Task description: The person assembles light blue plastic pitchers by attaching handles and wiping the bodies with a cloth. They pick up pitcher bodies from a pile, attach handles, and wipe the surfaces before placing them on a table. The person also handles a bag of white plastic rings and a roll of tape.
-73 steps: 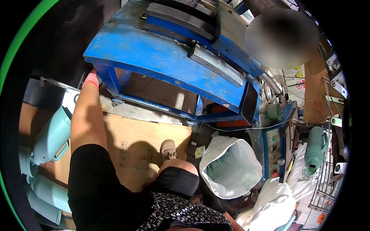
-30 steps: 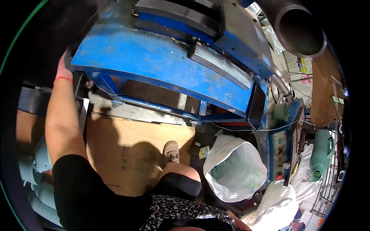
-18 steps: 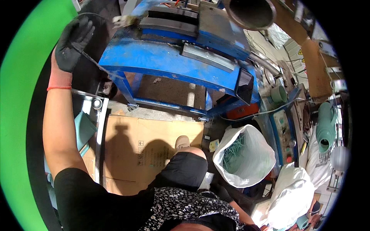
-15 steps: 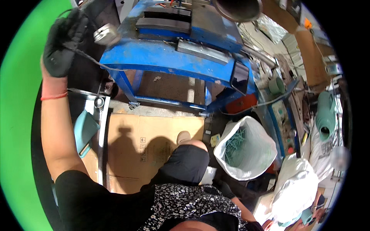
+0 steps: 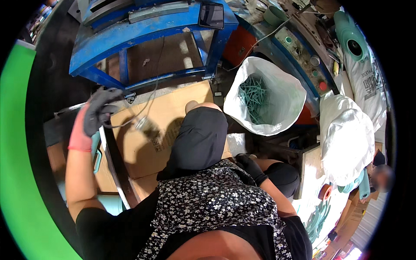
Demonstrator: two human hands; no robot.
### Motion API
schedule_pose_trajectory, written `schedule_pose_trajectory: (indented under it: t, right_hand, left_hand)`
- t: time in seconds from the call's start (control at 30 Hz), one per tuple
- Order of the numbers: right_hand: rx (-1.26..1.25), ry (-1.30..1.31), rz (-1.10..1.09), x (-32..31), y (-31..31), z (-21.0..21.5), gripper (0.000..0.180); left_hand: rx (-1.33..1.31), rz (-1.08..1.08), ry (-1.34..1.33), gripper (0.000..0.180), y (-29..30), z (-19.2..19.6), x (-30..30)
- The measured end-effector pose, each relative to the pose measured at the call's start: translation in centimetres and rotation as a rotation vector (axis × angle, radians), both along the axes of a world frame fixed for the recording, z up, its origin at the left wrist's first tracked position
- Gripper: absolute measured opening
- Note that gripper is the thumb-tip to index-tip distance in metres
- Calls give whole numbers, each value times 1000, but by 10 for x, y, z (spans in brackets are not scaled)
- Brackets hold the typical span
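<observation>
My left hand (image 5: 97, 113), in a dark glove with a pink cuff, is raised at the left and closed on a thin wire (image 5: 130, 121) that runs to a small blurred metal piece (image 5: 145, 125). It hangs over a flattened cardboard sheet (image 5: 147, 143) on the floor. My right hand (image 5: 250, 166), in a black glove, rests on my right thigh with the fingers curled and nothing visible in it. My left leg in black shorts (image 5: 199, 138) stretches forward over the cardboard.
A blue metal machine frame (image 5: 143, 26) stands ahead. A white sack (image 5: 268, 93) holds several green plastic pieces. A control panel (image 5: 303, 52) with buttons sits at the right. A tied white bag (image 5: 346, 134) and green parts lie at the right.
My view has tilted down. My left hand has come down from the top of the blue machine to just above the cardboard, with the wire still in it.
</observation>
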State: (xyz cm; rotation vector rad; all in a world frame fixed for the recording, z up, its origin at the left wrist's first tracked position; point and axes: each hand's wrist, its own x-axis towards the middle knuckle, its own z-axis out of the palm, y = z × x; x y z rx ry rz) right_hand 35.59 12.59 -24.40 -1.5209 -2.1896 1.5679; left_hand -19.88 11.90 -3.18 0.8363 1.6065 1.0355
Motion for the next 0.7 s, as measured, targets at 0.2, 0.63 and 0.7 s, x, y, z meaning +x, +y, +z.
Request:
schedule_pose_trajectory:
  t: [0.2,0.63,0.7]
  right_hand:
    - [49,-111,70,10,5,30,27]
    - [52,-157,82,31,4,-11,32]
    - [51,-147,72,22,6,-5,31]
  left_hand:
    - [-205,-285,-141,26,20,-118,64]
    - [-616,-590,488,33,-109,-363,122]
    - [-605,-566,589,34,-129,-378,129]
